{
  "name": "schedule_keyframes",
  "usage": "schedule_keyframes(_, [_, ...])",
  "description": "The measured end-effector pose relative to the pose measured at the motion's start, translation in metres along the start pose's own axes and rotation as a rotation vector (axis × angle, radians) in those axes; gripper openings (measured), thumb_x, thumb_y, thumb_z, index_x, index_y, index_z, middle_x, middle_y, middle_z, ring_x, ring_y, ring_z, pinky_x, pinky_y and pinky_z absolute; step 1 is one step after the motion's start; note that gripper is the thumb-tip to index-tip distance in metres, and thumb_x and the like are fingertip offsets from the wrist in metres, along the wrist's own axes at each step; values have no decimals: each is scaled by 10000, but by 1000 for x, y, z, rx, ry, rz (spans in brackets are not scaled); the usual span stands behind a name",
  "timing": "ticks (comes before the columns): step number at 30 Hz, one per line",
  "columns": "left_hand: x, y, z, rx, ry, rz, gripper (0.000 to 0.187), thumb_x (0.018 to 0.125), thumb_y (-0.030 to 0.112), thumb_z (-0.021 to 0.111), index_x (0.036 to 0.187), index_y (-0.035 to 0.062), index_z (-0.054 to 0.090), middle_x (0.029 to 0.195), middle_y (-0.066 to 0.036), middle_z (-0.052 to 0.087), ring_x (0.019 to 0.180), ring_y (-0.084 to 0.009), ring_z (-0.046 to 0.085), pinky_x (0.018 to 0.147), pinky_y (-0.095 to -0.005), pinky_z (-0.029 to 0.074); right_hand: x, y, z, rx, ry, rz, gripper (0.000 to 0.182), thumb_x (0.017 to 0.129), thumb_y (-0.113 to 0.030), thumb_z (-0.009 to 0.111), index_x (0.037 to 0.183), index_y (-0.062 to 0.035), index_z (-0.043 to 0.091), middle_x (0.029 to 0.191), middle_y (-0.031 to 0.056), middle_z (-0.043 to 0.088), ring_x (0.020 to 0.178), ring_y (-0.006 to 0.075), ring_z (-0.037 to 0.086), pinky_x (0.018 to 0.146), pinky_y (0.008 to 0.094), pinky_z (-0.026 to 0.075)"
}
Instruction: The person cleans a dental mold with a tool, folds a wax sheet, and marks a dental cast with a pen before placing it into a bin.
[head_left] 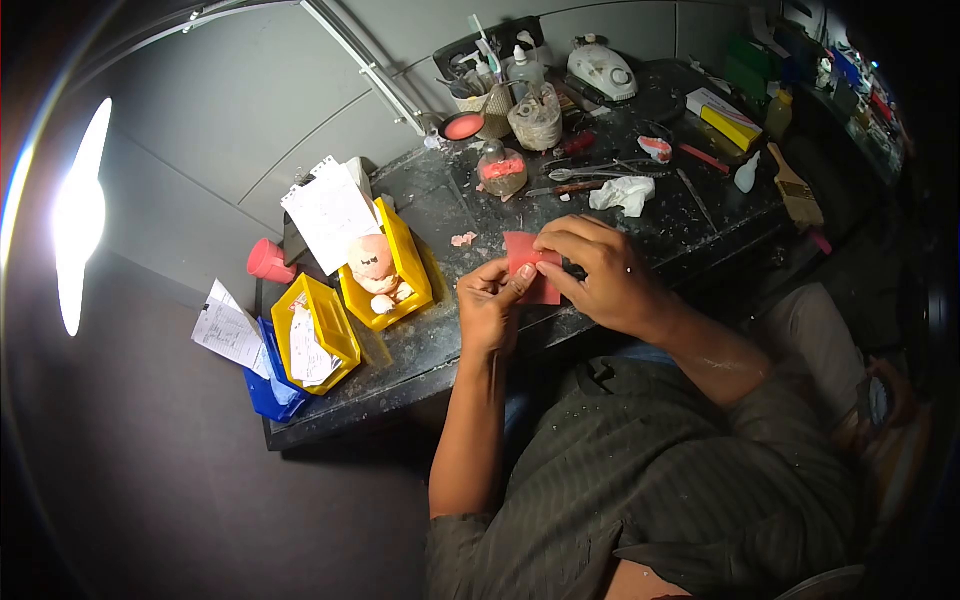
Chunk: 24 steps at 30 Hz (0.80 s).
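Both hands hold a pink wax sheet [541, 290] above the front edge of the dark workbench [410, 345]. My left hand [490, 305] is closed on the sheet's left side, thumb pressed on its face. From the right, my right hand [600, 265] pinches the upper part of the sheet between thumb and fingers. Just left of the sheet, small pink scraps [463, 240] lie on the bench. Behind my hands are a crumpled white tissue [623, 195] and a glass jar or burner with pink on it [502, 170].
Yellow bins [420, 265] at left hold plaster casts [372, 262] and papers. A blue bin [270, 400] and pink cup [270, 262] stand beside them. At the back are a white machine [602, 72] and tool holder [485, 105]. Right lie a pink denture piece [655, 149] and brush [797, 188].
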<state>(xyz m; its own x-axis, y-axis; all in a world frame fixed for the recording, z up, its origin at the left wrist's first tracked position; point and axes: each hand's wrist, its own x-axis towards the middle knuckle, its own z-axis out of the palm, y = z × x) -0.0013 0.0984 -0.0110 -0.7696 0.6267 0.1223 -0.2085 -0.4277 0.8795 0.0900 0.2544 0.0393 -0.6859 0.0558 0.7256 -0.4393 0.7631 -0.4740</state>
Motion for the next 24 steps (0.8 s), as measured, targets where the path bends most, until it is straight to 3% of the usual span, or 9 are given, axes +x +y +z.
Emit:
schedule_keyframes(14, [-4, 4, 10, 183, -3, 44, 122, 909, -12, 692, 1014, -71, 713, 913, -138, 738, 779, -189, 726, 731, -305, 608, 2, -3, -2, 5, -89, 169, 122, 812, -57, 697, 911, -21, 635, 845, 124, 650, 820, 341, 649, 711, 428, 510])
schedule_keyframes(17, [-5, 5, 9, 197, -17, 67, 130, 923, 32, 699, 1008, -65, 720, 902, -109, 733, 782, -146, 698, 737, -269, 569, 2, -3, -3, 27, -95, 190, 90, 825, -56, 686, 882, -18, 628, 829, 136, 649, 810, 354, 650, 694, 441, 501])
schedule_keyframes(19, [-4, 0, 3, 174, -16, 116, 172, 939, 102, 708, 996, -59, 729, 886, -58, 720, 781, -87, 633, 731, -225, 494, 1, -1, -4, 24, -85, 162, 125, 826, -23, 703, 933, 15, 650, 873, 141, 683, 771, 296, 683, 661, 361, 530])
schedule_keyframes(24, [-2, -5, 3, 230, 54, 104, 197, 962, 133, 679, 983, -56, 730, 886, -33, 698, 763, -69, 578, 704, -211, 432, -4, 0, 2, -29, -48, 147, 116, 825, -25, 706, 921, 13, 651, 839, 139, 682, 790, 314, 686, 676, 376, 535])
